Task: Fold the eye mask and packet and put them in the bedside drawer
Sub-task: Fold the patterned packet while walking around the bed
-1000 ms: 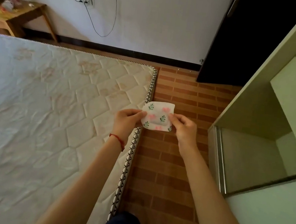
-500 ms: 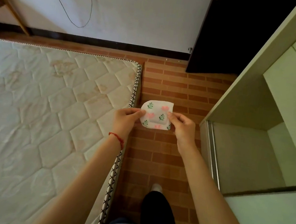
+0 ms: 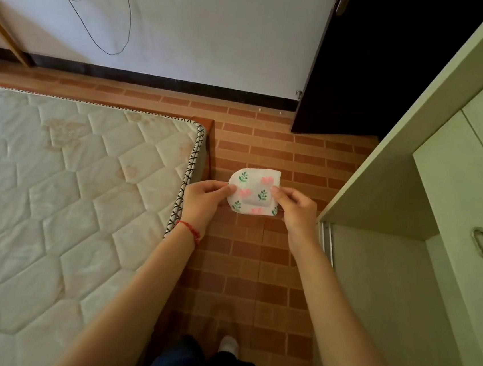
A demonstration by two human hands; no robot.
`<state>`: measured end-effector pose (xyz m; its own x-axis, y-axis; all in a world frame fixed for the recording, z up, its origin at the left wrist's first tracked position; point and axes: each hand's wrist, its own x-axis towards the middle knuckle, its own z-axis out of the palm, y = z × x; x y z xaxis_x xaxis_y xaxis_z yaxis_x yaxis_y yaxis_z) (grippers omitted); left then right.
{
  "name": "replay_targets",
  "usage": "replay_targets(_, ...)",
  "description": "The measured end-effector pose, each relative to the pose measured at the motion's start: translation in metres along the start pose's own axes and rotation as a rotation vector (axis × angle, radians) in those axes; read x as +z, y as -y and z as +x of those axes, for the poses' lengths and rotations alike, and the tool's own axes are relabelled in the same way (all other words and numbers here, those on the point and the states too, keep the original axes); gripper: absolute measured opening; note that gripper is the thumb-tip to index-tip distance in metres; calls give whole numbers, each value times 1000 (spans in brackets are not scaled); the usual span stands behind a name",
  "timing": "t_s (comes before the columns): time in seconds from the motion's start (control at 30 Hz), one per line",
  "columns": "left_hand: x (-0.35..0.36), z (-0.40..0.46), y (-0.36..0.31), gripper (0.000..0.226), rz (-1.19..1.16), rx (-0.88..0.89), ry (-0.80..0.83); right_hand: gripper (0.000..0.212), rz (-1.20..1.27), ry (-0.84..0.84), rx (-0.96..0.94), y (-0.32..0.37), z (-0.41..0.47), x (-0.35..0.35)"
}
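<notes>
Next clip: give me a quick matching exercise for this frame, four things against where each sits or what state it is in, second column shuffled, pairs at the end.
Things:
1. eye mask
2. drawer
3. mattress
4. red string

Places or states:
A. pulled open, on the right
B. round the left wrist
C. pinched between left hand and right hand
D. on the left, quilted

Pairs: 1-C, 2-A, 3-D, 4-B

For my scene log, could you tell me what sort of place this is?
Most likely a bedroom: a bare quilted mattress lies on the left, a pale cabinet with an open drawer stands on the right, and a dark doorway opens ahead.
</notes>
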<state>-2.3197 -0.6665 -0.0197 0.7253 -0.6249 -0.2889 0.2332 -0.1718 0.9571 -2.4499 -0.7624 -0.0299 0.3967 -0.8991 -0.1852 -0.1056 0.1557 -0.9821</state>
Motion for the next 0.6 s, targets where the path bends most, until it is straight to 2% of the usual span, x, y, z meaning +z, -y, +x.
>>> replay_targets(0.33,33,110,-21,3,-6,4,24,13,25,-27,1,10,110,16)
replay_targets(0.6,44,232,-69,3,-43,25,74,15,40,-43,6,43,223,59)
